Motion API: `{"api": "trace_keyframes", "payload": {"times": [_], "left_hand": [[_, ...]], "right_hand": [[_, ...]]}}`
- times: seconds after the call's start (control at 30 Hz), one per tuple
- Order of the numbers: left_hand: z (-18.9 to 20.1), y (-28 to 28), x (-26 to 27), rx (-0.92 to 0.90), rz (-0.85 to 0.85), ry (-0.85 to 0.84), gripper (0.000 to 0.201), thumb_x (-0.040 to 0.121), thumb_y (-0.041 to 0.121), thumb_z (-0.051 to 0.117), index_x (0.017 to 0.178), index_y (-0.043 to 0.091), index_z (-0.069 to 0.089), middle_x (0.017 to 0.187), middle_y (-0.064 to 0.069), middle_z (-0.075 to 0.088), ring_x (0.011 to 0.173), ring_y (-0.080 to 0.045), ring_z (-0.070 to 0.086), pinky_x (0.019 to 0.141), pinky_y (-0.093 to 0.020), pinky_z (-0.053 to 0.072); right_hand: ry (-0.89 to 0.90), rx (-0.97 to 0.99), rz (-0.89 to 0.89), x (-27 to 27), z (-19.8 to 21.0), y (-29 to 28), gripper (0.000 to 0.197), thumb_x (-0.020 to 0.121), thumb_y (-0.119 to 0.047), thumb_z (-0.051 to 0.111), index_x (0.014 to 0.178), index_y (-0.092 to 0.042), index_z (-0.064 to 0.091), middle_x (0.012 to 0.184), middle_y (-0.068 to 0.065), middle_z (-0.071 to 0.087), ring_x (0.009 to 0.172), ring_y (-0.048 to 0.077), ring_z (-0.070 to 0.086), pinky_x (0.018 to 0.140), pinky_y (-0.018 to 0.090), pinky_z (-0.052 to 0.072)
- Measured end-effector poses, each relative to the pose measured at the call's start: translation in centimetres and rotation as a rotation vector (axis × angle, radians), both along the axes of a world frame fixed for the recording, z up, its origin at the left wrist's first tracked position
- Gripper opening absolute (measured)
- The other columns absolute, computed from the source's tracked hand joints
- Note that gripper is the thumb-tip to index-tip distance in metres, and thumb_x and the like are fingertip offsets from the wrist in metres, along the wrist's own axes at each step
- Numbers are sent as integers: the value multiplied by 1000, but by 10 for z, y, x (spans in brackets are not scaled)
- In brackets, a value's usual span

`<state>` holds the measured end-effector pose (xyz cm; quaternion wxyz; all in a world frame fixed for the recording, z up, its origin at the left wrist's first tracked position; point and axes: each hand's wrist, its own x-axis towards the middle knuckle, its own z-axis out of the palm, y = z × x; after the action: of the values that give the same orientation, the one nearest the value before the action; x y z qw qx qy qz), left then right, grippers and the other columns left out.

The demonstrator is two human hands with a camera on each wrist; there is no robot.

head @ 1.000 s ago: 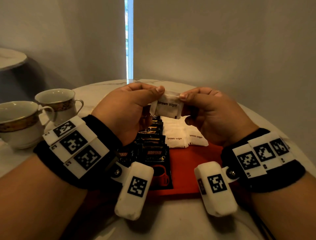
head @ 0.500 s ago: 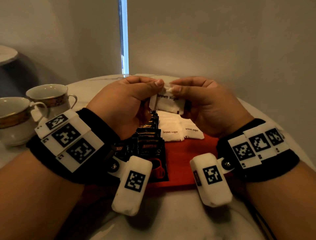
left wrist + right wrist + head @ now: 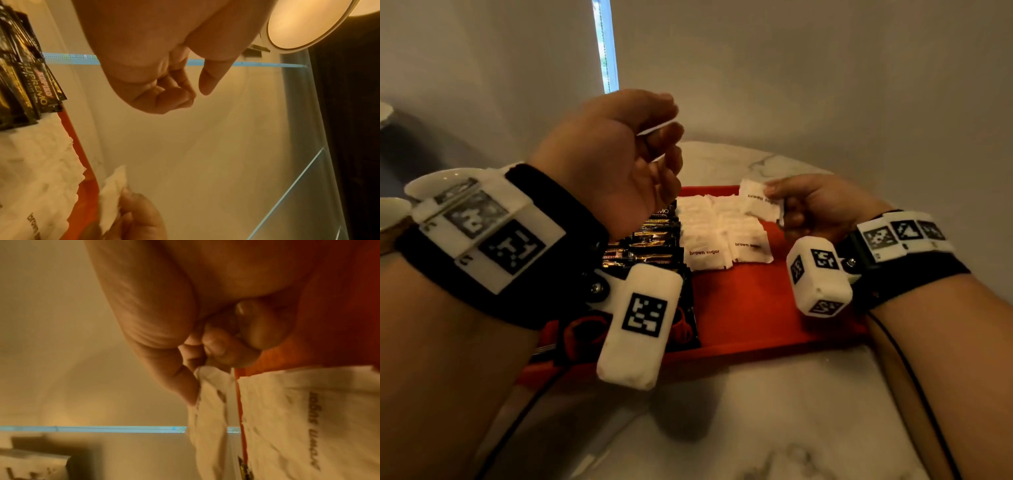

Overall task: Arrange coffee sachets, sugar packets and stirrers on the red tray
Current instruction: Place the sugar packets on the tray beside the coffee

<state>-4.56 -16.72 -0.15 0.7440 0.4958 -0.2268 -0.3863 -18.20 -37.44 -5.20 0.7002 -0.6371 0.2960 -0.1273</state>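
White sugar packet (image 3: 760, 202) tilted — pinched in right hand (image 3: 822, 205), left hand (image 3: 616, 154) pinching another packet (image 3: 655, 128).

Dim warm light is tinting both blurred wrist views, a round lamp (image 3: 304, 22) is glaring, and wide-angle distortion is bending edges.

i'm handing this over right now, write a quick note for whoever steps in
Left hand: raised above the tray, pinching a thin white packet seen edge-on.
Right hand: holds a brown sugar packet low over the far right of the red tray.
Done: coffee sachets overlapped on the left, sugar rows beside them.
Left: place both held packets; no stirrers visible yet.
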Motion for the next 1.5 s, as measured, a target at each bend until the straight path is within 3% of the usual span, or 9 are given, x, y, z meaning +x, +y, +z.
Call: {"api": "trace_keyframes", "payload": {"times": [0.07, 0.13, 0.2, 0.47, 0.67, 0.93, 1.27, 1.37, 1.5], "left_hand": [[1, -6, -2, 15, 3, -5, 13, 94, 27, 60, 83, 21, 62, 71, 7, 58, 56, -8, 54, 49, -18, 39], [-2, -9, -1, 11, 23, 24, 14, 94, 25, 60, 82, 20, 60, 70, 6, 57, 54, -8, 53, 48, -18, 39], [-7, -7, 1, 0, 39, 60, 16, 94, 23, 60, 79, 19, 59, 68, 6, 57, 53, -9, 53, 48, -18, 38], [-30, 3, 7, 5, 54, 68, 12, 94, 22, 60, 83, 18, 57, 67, 5, 57, 52, -9, 53, 45, -20, 40], [-31, 5, 10, 7, 51, 51, 17, 95, 22, 60, 79, 19, 56, 66, 6, 56, 49, -8, 52, 45, -19, 39], [-32, 7, 11, 6, 46, 30, 10, 94, 22, 60, 85, 19, 58, 67, 6, 57, 50, -7, 53, 44, -21, 40], [-34, 6, 9, 18, 42, 21, 12, 95, 22, 60, 83, 20, 58, 65, 6, 57, 50, -7, 52, 43, -20, 39], [-34, 5, 9, 13, 41, 27, 14, 95, 22, 60, 81, 20, 57, 64, 6, 56, 49, -7, 52, 44, -19, 39], [-34, 5, 8, 8, 32, 40, 17, 95, 21, 60, 79, 19, 56, 65, 6, 56, 50, -8, 52, 43, -20, 39]], "right_hand": [[78, 41, 3, 1, -3, -2, 4, 85, -12, 66, 89, -11, 64, 60, -3, 49, 45, 6, 34, 39, 16, 32], [154, 25, -2, 0, -6, -4, 24, 72, -10, 73, 96, -8, 67, 61, -1, 49, 45, 7, 36, 37, 19, 38], [195, -8, 9, 0, -7, -4, 31, 66, -10, 74, 96, -8, 68, 59, -1, 49, 43, 6, 37, 37, 19, 38], [312, -142, 48, 2, -9, 2, 26, 60, -10, 77, 86, -7, 72, 52, 0, 57, 42, 8, 43, 40, 21, 41], [389, -295, -7, 2, -6, 11, 12, 78, -7, 77, 89, -7, 74, 52, -2, 62, 46, 9, 50, 54, 25, 43], [383, -276, -62, 4, -5, 18, 10, 79, -2, 76, 89, -4, 74, 58, 2, 63, 42, 8, 48, 38, 20, 39], [429, -275, -68, 6, -11, 9, 22, 73, -7, 81, 93, -5, 73, 65, 6, 58, 46, 12, 45, 43, 23, 38], [453, -259, -44, 6, -10, 8, 14, 75, -9, 80, 82, -8, 68, 59, 3, 52, 45, 12, 42, 44, 24, 37], [402, -188, -49, 6, -9, 4, 21, 75, -9, 79, 74, -14, 59, 62, 1, 49, 50, 11, 42, 49, 25, 35]]}}
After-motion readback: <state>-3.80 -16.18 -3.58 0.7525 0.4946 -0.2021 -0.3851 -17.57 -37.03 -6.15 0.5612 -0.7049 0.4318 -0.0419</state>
